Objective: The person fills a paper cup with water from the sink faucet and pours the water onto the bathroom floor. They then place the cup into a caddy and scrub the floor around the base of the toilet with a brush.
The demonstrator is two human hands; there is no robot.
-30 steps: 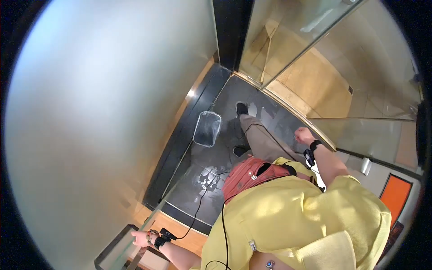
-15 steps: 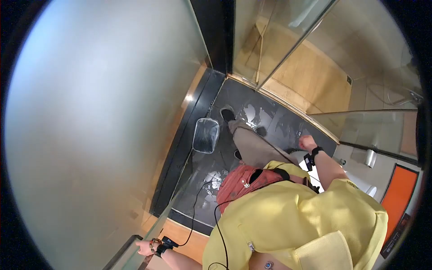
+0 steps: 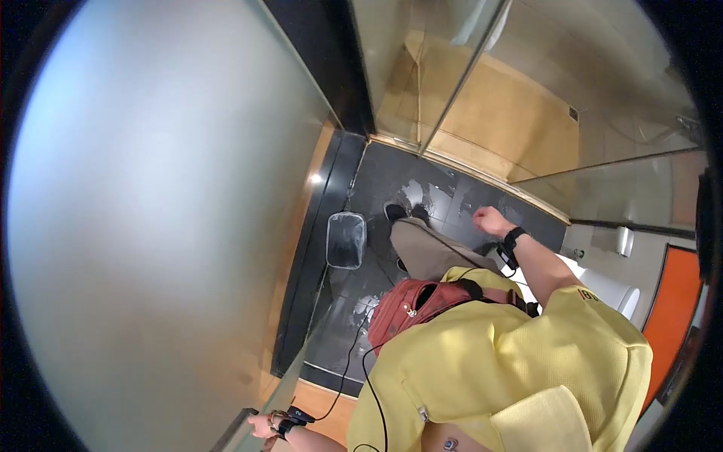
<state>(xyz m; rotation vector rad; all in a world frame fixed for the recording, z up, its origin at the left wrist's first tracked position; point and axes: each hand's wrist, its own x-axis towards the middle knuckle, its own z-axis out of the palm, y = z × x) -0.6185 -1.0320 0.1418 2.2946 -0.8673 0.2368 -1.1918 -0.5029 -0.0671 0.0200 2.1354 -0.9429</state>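
Note:
At the lower left, my left hand [image 3: 263, 426] is closed at the edge of a glass door [image 3: 290, 384], beside its dark handle [image 3: 235, 431]; the fingers are partly hidden. My right hand [image 3: 492, 221] hangs over the dark tiled floor with its fingers curled, and nothing shows in it. A bin with a clear liner [image 3: 346, 241] stands on the floor by the dark threshold. A red waist bag [image 3: 403, 309] sits at the front of the yellow top [image 3: 497, 361].
Glass shower panels [image 3: 467, 83] rise at the top above a tan floor [image 3: 512, 113]. Wet patches [image 3: 439, 202] lie on the dark tiles. A white toilet [image 3: 610, 290] is at the right, near an orange panel [image 3: 669, 324]. A frosted wall [image 3: 166, 196] fills the left.
The view has shifted, and more of the toilet shows. My feet have moved over the tiles. My left hand stays at the door edge, and my right hand has swung slightly forward.

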